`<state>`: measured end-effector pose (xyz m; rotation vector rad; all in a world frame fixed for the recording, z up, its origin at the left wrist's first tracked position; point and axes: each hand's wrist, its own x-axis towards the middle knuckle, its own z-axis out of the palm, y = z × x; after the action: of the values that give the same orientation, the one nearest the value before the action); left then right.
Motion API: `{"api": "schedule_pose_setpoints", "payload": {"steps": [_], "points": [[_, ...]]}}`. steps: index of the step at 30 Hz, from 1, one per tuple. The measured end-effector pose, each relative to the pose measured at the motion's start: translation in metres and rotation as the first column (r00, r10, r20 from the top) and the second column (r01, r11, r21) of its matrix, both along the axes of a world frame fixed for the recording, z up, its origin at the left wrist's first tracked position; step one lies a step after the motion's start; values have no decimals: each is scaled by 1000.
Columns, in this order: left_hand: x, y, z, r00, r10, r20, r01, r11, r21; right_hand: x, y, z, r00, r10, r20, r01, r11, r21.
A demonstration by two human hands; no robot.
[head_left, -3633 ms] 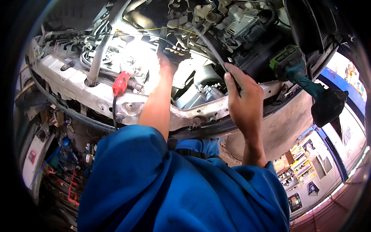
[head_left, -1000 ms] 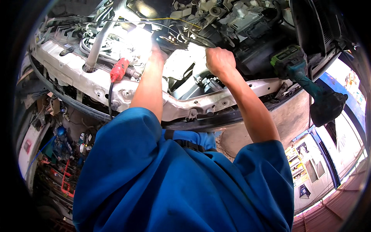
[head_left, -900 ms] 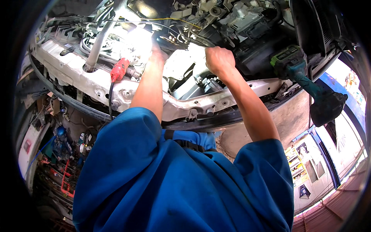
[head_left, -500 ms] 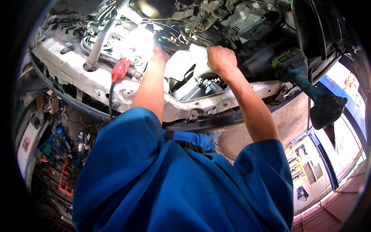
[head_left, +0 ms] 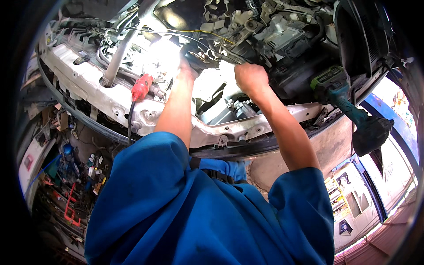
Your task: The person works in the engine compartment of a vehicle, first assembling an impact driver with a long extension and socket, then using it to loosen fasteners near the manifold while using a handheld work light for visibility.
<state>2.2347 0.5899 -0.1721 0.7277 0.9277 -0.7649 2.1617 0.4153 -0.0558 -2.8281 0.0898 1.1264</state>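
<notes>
Both my arms reach over the pale front crossmember (head_left: 212, 132) of a car into its engine bay. My right hand (head_left: 251, 79) is closed in a fist beside a dark, thin bar or hose (head_left: 227, 58); what lies in its fingers is hidden. My left hand (head_left: 187, 70) is next to a very bright light (head_left: 165, 55), and glare and dark parts conceal its fingers. Between the hands is a white, overexposed surface (head_left: 210, 81). A thin yellow wire (head_left: 203, 31) and a dark cable run across the bay just beyond them.
A red corded tool or connector (head_left: 141, 87) rests on the crossmember to the left, near a grey upright rod (head_left: 118, 62). At right, a green-and-black cordless power tool (head_left: 349, 104) overhangs the car's edge. Cluttered tools (head_left: 73, 176) lie low at left.
The view has shifted slightly, so the car front sits a little lower in the picture. Both hands stay at nearly the same spots in the bay, with the right hand still closed.
</notes>
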Motion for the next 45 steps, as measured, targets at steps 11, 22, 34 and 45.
{"api": "schedule_pose_setpoints", "payload": {"steps": [11, 22, 34, 45], "points": [[-6, 6, -43, 1000, 23, 2, -22, 979, -205, -26, 17, -24, 987, -159, 2, 159, 987, 4], [-7, 10, -59, 994, -68, 91, 89, 962, -257, 40, -17, -29, 959, 278, 52, -275, 960, -52], [-16, 25, -118, 911, -218, 349, 318, 911, -262, 59, -18, -15, 800, 586, 126, -590, 807, -11], [-3, 20, -67, 980, -133, 146, 166, 955, -247, -4, -5, -19, 998, 63, 4, -63, 997, 47]]}}
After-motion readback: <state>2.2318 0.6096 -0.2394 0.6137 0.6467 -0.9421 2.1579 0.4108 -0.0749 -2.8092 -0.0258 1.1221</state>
